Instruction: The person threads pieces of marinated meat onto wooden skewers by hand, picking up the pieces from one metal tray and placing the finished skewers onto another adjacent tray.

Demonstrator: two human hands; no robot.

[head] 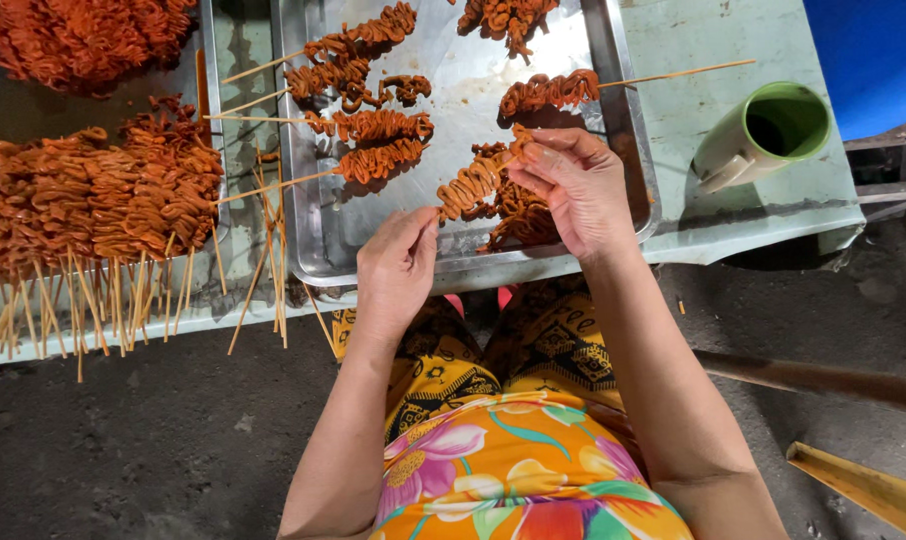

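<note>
My left hand (398, 268) grips the lower end of a wooden skewer threaded with orange marinated meat (470, 185). My right hand (576, 185) pinches the upper end of that same meat, over the near edge of a shiny metal tray (318, 215). Under my right hand lies a small heap of loose marinated meat (518, 222). Several finished skewers (373, 128) lie further back on the tray, sticks pointing left.
A big pile of finished skewers (93, 205) fills the left tray, sticks hanging over the table edge. A bowl of raw marinated meat (83, 35) sits far left. A green mug (763, 135) stands at the right on the pale table (733, 215). Loose sticks (268, 250) lie between trays.
</note>
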